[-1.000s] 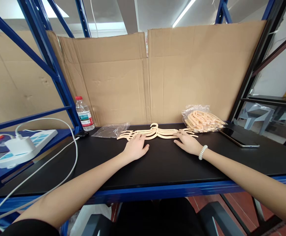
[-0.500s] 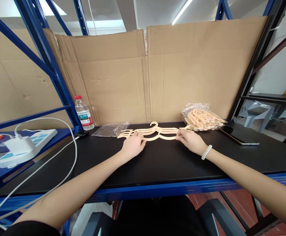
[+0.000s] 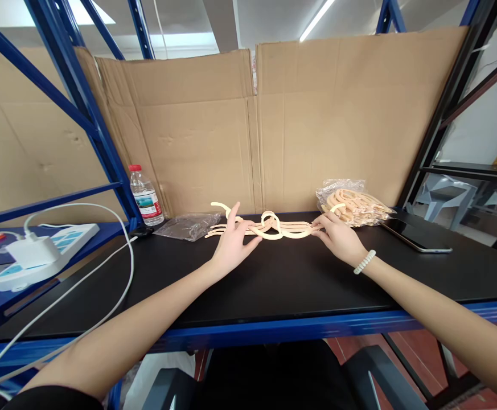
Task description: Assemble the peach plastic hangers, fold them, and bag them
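Observation:
Several peach-coloured hangers (image 3: 272, 228) lie overlapped at the middle of the black table, near its back. One of them is tilted up, with its ends raised above the others. My left hand (image 3: 233, 242) is at the left part of the hangers, fingers spread, index finger pointing up, the tilted hanger passing behind it. My right hand (image 3: 337, 238) pinches the right arm of the tilted hanger between thumb and fingers; it wears a pale beaded bracelet. Behind my right hand lies a clear bag (image 3: 359, 208) full of the same hangers.
A flat clear plastic bag (image 3: 188, 226) and a water bottle (image 3: 147, 196) stand at the back left. A black phone (image 3: 417, 236) lies right. A power strip (image 3: 47, 259) with white cables is far left. Cardboard (image 3: 197, 136) lines the back.
The front hanger has tilted up, its ends now raised. My left hand's fingers have opened and spread. My right hand has shifted slightly to the right, and the flat bag has moved slightly left.

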The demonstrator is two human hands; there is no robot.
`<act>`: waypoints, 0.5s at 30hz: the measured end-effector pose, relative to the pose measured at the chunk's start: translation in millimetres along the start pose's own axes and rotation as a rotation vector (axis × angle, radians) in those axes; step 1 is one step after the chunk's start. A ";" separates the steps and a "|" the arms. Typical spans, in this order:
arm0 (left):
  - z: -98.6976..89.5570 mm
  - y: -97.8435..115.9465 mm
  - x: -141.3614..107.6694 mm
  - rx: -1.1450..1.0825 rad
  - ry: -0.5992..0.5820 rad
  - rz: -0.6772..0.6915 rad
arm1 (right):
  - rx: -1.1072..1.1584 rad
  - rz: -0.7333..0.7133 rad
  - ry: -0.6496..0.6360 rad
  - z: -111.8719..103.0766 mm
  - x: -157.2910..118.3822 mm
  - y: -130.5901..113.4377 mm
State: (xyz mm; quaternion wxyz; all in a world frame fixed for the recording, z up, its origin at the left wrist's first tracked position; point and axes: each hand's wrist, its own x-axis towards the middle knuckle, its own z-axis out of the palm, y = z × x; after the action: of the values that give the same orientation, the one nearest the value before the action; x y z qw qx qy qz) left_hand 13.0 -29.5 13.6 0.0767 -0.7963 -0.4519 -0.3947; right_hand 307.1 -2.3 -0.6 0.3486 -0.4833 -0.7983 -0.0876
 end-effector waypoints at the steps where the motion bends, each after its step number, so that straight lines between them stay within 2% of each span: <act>1: -0.4 0.9 0.0 -0.004 -0.008 -0.018 | -0.011 0.005 0.004 -0.4 0.2 -0.2; 11: -2.5 -3.6 4.5 -0.058 -0.050 -0.109 | -0.258 0.019 0.118 -0.1 -2.4 -13.8; 15: -2.5 -6.2 4.8 -0.074 -0.055 -0.105 | -0.207 0.016 0.145 -0.4 -1.4 -13.1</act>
State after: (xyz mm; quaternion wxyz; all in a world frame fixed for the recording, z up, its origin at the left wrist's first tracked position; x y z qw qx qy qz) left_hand 8.1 -24.0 17.2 0.0138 -0.7843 -0.4802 -0.3925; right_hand 296.7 -10.3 1.4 0.3544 -0.5154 -0.7538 -0.2013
